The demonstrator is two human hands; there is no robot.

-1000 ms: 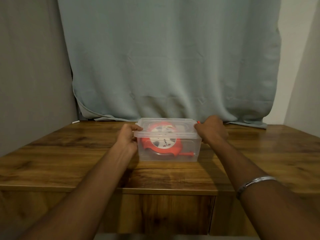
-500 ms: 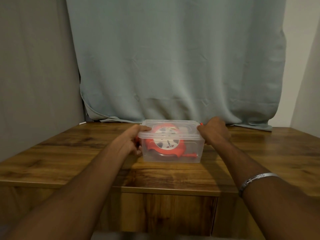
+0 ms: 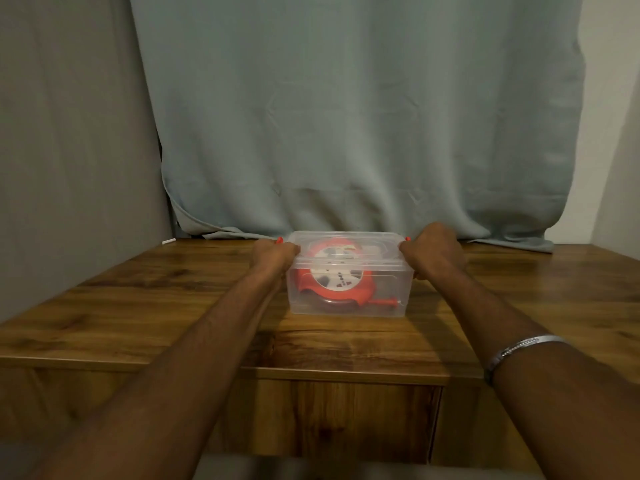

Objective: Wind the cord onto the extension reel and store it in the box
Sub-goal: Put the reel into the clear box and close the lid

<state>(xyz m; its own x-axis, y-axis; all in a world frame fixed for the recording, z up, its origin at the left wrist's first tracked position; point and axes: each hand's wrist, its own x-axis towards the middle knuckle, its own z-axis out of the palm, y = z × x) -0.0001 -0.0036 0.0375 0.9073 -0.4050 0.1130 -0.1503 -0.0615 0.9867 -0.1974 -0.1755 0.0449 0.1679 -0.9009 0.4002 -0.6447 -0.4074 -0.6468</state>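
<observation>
Clear plastic box (image 3: 348, 306) sits on the wooden table (image 3: 138, 306), near the back edge, close to the hanging grey-blue curtain (image 3: 346, 116). Clear lid (image 3: 346, 249) is on top of the box. Inside, seen through the walls: red extension reel (image 3: 334, 282) with a white round face, lying tilted, leaning up toward the back. A red stub, maybe the reel's handle or crank (image 3: 386, 301), sticks out low toward the box's right side; can't tell exactly which part it is.

Left hand (image 3: 273, 256) is clenched on the left end of the box at lid level, fingers wrapped around the rim there. Right hand (image 3: 433, 252) is clenched the same way on the right end. Small red bits show just above each hand at the lid corners, likely the latches (image 3: 279, 240); whether they are clipped down can't be told.

Both forearms stretch straight out over the table's front edge. Silver bracelet (image 3: 516, 351) on the right forearm. Small white object (image 3: 168, 241) lies at the table's back left corner by the wall.
</observation>
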